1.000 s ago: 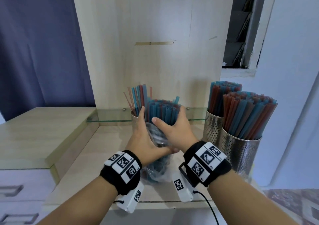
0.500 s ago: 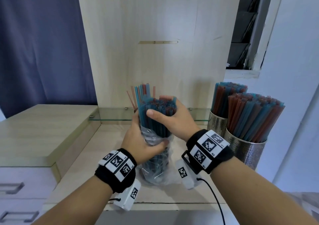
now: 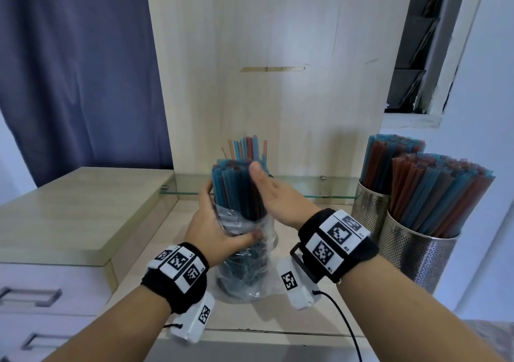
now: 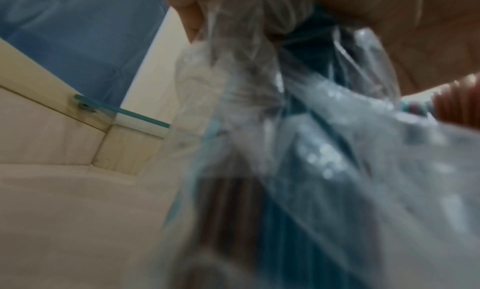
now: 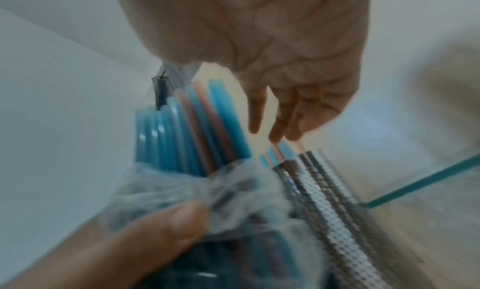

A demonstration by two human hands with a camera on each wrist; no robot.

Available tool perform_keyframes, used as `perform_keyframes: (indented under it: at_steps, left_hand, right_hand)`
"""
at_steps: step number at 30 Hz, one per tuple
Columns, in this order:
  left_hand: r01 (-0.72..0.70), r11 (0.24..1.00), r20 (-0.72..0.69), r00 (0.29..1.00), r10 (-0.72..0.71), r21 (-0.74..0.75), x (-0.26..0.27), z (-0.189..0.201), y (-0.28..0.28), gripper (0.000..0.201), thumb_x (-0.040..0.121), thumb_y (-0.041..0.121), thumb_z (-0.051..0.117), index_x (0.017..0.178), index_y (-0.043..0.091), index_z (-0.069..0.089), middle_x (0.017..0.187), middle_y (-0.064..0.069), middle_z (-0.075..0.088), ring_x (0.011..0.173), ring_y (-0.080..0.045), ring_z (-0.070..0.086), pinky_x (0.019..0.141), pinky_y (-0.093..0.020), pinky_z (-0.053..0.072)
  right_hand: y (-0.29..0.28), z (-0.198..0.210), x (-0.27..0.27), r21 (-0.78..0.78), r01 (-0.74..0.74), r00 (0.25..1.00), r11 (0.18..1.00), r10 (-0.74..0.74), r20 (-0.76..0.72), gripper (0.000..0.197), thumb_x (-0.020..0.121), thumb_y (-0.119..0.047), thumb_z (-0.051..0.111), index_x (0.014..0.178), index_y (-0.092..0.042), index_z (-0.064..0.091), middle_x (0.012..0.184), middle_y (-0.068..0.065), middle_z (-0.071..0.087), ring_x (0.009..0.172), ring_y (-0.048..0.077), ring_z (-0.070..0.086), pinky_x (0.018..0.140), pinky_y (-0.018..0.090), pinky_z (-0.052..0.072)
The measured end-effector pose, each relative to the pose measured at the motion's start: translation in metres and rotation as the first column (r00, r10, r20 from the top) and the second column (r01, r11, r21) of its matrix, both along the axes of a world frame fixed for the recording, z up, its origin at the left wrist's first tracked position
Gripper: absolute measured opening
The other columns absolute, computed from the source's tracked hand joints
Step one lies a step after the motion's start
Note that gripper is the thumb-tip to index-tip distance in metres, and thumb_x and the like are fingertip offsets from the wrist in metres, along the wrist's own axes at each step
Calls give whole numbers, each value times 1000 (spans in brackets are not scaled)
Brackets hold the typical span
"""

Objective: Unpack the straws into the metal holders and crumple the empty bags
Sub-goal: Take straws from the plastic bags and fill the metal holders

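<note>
A bundle of blue and red straws [image 3: 236, 192] stands upright on the wooden counter, its lower half still in a crumpled clear plastic bag [image 3: 246, 274]. My left hand [image 3: 219, 231] grips the bag and bundle at mid-height, its thumb [image 5: 161, 229] pressing the plastic. My right hand [image 3: 274, 195] is beside the bundle's top with palm turned to it, thumb raised and fingers [image 5: 275, 119] extended and loose. Behind the bundle, a perforated metal holder [image 5: 324, 190] contains a few straws [image 3: 246, 149]. The left wrist view is filled with the blurred bag [image 4: 311, 149].
Two full metal holders [image 3: 370, 211] [image 3: 417, 253] stand at the right near the counter's end. A glass shelf [image 3: 306, 186] runs along the back panel. A raised wooden top [image 3: 78, 203] with drawers lies left. A curtain [image 3: 78, 69] hangs behind.
The straws have risen further out of the bag while my left hand holds the plastic down. My right hand has released its grip on the bundle's top and opened.
</note>
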State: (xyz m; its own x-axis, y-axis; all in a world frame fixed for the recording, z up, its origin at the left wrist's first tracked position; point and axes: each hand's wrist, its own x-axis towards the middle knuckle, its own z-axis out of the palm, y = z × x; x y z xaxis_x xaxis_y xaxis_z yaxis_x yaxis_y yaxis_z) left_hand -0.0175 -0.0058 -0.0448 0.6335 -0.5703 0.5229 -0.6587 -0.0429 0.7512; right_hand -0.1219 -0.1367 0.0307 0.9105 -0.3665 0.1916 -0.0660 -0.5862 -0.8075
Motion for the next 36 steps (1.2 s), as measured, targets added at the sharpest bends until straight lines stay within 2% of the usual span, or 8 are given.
perform_keyframes:
  at_steps: [3, 5, 9, 15, 21, 26, 29, 36]
  left_hand:
    - [-98, 994, 26, 995, 97, 52, 11, 8, 16, 129, 48, 49, 92, 146, 33, 9, 128, 15, 48, 115, -10, 53, 101, -36, 46]
    - [-176, 979, 27, 984, 174, 100, 23, 12, 28, 131, 50, 45, 93, 148, 29, 8, 138, 3, 47, 120, -18, 53, 103, -41, 46]
    - [-276, 941, 76, 961, 266, 198, 43, 20, 39, 128, 56, 47, 90, 149, 24, 5, 143, -8, 49, 120, -24, 57, 98, -34, 46]
    - [-366, 915, 106, 930, 352, 168, 63, 12, 22, 130, 51, 62, 86, 147, 35, 3, 137, -13, 55, 106, -24, 65, 91, -41, 56]
    - [-413, 908, 85, 910, 407, 71, 59, 2, -2, 126, 54, 51, 91, 146, 39, 5, 133, -15, 57, 103, -25, 65, 87, -36, 56]
    - [-330, 942, 6, 944, 331, -67, 60, -7, -15, 132, 49, 34, 97, 148, 33, 10, 136, -9, 53, 114, -16, 58, 100, -40, 50]
    - [-238, 959, -61, 971, 231, -154, 61, -13, -19, 132, 49, 26, 98, 149, 32, 11, 139, -5, 49, 119, -8, 54, 103, -35, 47]
    - [-120, 981, 12, 992, 123, -154, 61, -21, -20, 134, 49, 48, 87, 152, 22, 4, 137, 7, 35, 127, -8, 46, 102, -23, 42]
  right_hand:
    - [-20, -7, 8, -37, 234, 956, 972, -223, 188, 83, 83, -84, 25, 119, -19, 61, 117, 2, 63, 113, 21, 57, 95, 37, 42]
    - [-38, -18, 14, -172, 301, 953, 938, -288, 96, 55, 91, -62, 49, 130, -24, 53, 129, 8, 53, 124, 25, 49, 106, 40, 39]
    - [-53, -32, 19, -331, 160, 966, 930, -217, -143, 64, 87, -50, 65, 144, -34, 40, 148, 11, 35, 136, 28, 39, 114, 41, 33]
    - [-56, -32, 30, -361, 208, 964, 909, -252, -78, 49, 83, -67, 60, 98, -21, 51, 99, 0, 58, 83, 12, 53, 61, 21, 38]
    - [-59, -20, 12, -422, 299, 940, 856, -341, -25, 42, 83, -60, 66, 69, -33, 38, 66, -14, 47, 62, 4, 49, 49, 17, 31]
    - [-80, -27, -2, -559, 425, 846, 712, -532, -34, 59, 80, -71, 56, 103, -17, 54, 110, 6, 56, 102, 24, 55, 82, 35, 49]
    - [-70, -27, -2, -650, 465, 877, 602, -417, 241, 62, 82, -62, 61, 119, -14, 52, 138, 12, 44, 129, 28, 39, 108, 39, 36]
    - [-16, -14, 35, -199, -4, 981, 980, 42, 188, 95, 83, -50, 72, 153, -24, 15, 147, -10, 41, 128, 2, 42, 112, 30, 36]
